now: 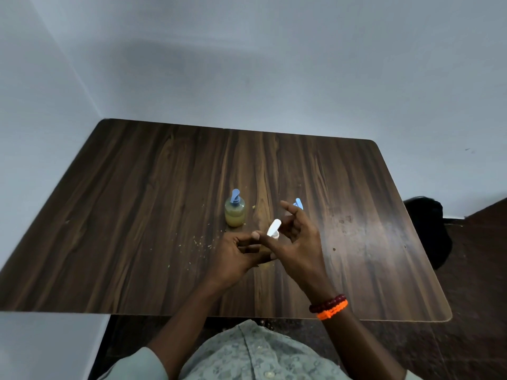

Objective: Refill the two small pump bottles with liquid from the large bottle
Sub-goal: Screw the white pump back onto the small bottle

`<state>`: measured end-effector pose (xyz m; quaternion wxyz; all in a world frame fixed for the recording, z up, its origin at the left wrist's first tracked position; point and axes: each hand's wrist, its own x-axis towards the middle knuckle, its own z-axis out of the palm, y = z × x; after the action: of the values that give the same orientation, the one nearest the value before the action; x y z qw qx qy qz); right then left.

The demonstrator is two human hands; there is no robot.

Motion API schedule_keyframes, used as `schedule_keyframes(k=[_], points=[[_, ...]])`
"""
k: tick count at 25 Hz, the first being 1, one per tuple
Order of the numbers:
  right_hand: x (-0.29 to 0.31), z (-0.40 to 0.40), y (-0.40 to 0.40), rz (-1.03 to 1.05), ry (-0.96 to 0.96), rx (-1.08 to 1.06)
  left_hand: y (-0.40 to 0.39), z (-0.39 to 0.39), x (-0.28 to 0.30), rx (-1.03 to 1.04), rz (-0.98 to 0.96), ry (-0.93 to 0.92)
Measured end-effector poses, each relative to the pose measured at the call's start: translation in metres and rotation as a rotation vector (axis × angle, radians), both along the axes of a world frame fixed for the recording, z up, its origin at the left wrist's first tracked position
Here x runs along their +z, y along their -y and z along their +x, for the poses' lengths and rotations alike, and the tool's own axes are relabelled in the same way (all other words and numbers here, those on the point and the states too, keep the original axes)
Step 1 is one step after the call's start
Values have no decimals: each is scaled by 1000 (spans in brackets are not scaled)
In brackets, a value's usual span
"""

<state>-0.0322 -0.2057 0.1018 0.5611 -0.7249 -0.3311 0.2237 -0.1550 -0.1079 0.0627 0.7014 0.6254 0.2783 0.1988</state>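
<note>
A small pump bottle with a blue pump and yellowish liquid stands upright at the middle of the wooden table. To its right, only the blue pump tip of a second bottle shows behind my right hand. My left hand grips the body of a white-pump bottle, which my hands mostly hide. My right hand curls its thumb and fingers round the collar under that white pump, with the index finger sticking out.
Small yellowish crumbs and drips are scattered on the table to the left of my hands. The table stands against grey walls at the back and left. A dark object sits on the floor past the right edge.
</note>
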Motion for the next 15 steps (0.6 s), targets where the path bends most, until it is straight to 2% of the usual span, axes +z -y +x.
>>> schedule_keyframes(k=[2, 4, 15], points=[[6, 9, 8, -7, -135, 152, -5, -4, 0, 2, -13, 13], [10, 14, 11, -14, -138, 208, -6, -6, -2, 7, -27, 13], [-15, -7, -6, -37, 109, -48, 16, -2, -16, 206, -48, -31]])
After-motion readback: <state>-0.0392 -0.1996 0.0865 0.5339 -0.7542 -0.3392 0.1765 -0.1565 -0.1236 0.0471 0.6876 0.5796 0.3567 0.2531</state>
